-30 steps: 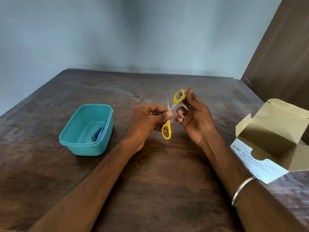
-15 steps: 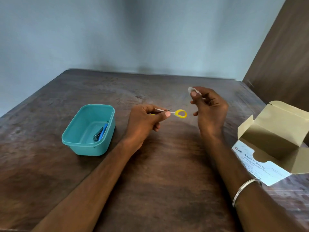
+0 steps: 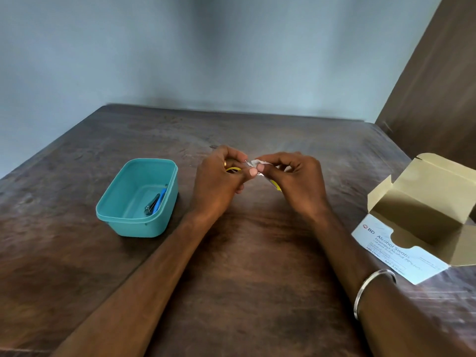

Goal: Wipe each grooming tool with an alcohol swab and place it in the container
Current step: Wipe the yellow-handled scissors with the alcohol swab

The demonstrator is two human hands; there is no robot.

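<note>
two hands meet above the middle of a dark wooden table (image 3: 244, 292), working yellow-handled scissors (image 3: 233, 169) between them. the left hand (image 3: 219, 181) grips the scissors, fingers curled around a yellow loop; the right hand (image 3: 296, 181) pinches a white swab (image 3: 256, 163) against the metal. left of the hands, a teal container (image 3: 136, 199) holds a nail clipper (image 3: 152, 204) and a blue tool (image 3: 161, 197). at right lies an open cardboard box (image 3: 422, 217) printed "bd alcohol swabs".
</note>
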